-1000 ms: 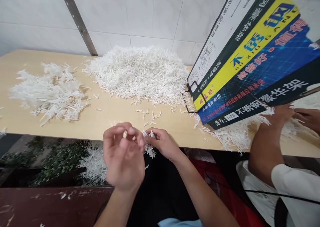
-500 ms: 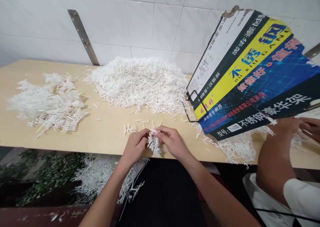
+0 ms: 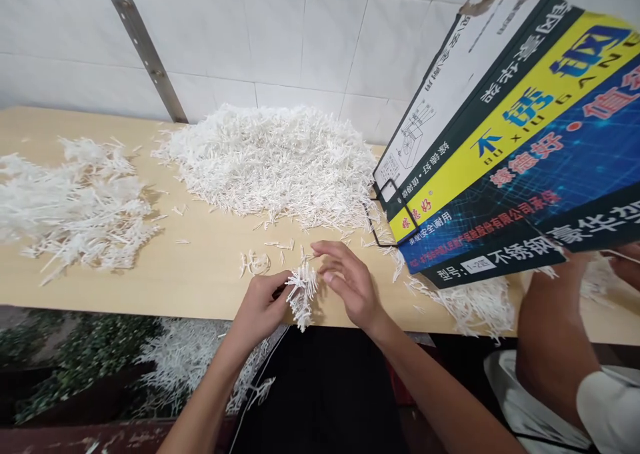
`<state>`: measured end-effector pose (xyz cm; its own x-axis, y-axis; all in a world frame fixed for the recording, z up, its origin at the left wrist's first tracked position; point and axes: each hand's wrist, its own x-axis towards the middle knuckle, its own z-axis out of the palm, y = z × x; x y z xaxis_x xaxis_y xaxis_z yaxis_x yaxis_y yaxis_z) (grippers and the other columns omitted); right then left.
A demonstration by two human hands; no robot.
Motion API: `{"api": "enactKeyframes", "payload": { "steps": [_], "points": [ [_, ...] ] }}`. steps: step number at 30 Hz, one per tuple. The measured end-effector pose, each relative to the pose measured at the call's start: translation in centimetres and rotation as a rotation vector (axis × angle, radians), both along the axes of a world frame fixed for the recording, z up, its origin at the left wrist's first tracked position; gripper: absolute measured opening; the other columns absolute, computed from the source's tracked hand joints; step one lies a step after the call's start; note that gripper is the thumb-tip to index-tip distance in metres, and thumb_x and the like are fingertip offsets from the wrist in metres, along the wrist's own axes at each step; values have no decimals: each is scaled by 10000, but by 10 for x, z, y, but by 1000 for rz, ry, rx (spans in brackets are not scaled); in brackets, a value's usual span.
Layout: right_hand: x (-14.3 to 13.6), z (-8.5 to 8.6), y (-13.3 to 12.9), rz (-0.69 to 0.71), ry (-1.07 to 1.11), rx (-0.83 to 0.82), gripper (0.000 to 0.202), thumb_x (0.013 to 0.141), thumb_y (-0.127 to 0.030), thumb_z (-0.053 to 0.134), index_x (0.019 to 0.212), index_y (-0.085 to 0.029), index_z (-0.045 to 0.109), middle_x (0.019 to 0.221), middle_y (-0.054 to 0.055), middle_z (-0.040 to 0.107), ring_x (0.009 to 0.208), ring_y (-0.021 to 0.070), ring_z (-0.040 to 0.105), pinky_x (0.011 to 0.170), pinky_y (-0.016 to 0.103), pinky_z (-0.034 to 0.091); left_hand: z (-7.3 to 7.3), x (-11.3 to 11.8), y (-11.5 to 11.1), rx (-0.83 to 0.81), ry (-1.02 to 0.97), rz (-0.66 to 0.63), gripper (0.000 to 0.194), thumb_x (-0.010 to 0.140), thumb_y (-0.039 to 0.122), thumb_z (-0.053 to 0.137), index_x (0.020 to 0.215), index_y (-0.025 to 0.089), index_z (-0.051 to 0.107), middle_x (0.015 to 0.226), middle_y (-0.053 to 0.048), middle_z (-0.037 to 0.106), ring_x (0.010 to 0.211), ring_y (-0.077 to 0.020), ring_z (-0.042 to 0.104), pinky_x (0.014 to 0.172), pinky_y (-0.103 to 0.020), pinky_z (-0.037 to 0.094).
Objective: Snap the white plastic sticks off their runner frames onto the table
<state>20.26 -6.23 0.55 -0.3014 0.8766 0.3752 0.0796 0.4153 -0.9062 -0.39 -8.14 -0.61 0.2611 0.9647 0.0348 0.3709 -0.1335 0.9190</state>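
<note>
Low at the frame's centre, the left hand pinches a white spiky sprig at the table edge, its long axis running top to bottom. Just right, the right hand hovers with fingers spread, holding nothing.

1. My left hand is bare: no glove, ring or watch that I can see.
2. My right hand is bare too, nails short and plain.
3. Both forearms are uncovered right down to the bottom edge of the view; no sleeve shows on either.
4. Below them I see dark, black clothing over my lap.
</note>
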Motion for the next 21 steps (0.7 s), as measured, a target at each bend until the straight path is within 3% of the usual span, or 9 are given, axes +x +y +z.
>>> {"api": "enactKeyframes", "payload": {
  "steps": [3,7,12,16,21],
  "points": [
    [3,5,5,166,-203,251,439,961,-254,652,1399,-267,639,1380,107,654,1302,300,571,1082,464,483,-1,1,1,-30,-4,-7,371,982,381,481,673,178,458,579,66,360,570,-81,340,562,-224,248],
    [2,2,18,278,-315,214,389,964,-349,715,1338,-251,681,1175,97,738,1106,271,669,973,397,522,0,3,2,-47,19,12,407,983,424,467,657,181,458,560,68,333,549,-81,325,546,-224,234],
    [-2,-6,23,169,-284,93,306,946,-472,741,1126,-229,787,1008,71,788,854,212,717,786,305,532,4,5,3,-19,125,-58,405,992,411,426,663,183,488,547,52,396,533,-95,377,564,-234,240],
    [-3,-8,21,81,-229,24,210,971,-359,700,885,-203,811,790,39,781,668,175,689,646,267,498,5,11,1,56,260,-80,376,1003,393,428,735,187,592,530,56,394,507,-98,363,582,-245,228],
    [0,-6,18,-71,-250,-38,213,935,-251,662,767,-194,781,656,14,725,558,151,615,573,258,445,2,20,-2,134,375,0,368,965,354,475,633,196,492,501,63,357,481,-92,330,587,-259,193]
  ]
}}
